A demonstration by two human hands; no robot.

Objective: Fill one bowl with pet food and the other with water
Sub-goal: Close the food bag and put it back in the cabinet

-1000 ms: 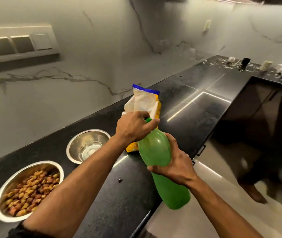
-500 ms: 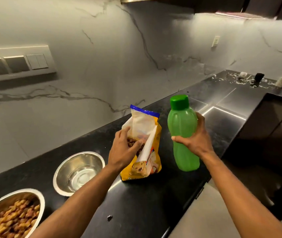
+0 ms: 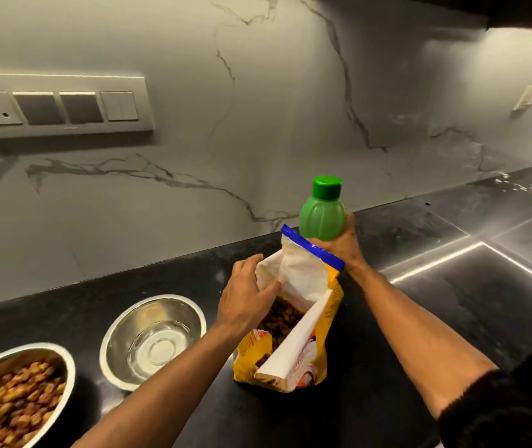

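Note:
A capped green bottle (image 3: 322, 218) stands upright behind the open yellow pet food bag (image 3: 293, 334), gripped around its lower body by my right hand (image 3: 343, 245). My left hand (image 3: 246, 294) holds the bag's open white top edge, and brown kibble shows inside. A steel bowl (image 3: 153, 339) with clear water in it sits left of the bag. Another steel bowl (image 3: 15, 394), full of brown kibble, is at the bottom left, partly cut off by the frame.
Everything rests on a black stone counter (image 3: 452, 302) against a white marble wall. A switch and socket panel (image 3: 60, 106) is on the wall at upper left. Small debris lies on the counter at the far right (image 3: 529, 185).
The green bottle went from tilted low off the counter's front to upright behind the bag, still in my right hand. My left hand left the cap and took the bag's top.

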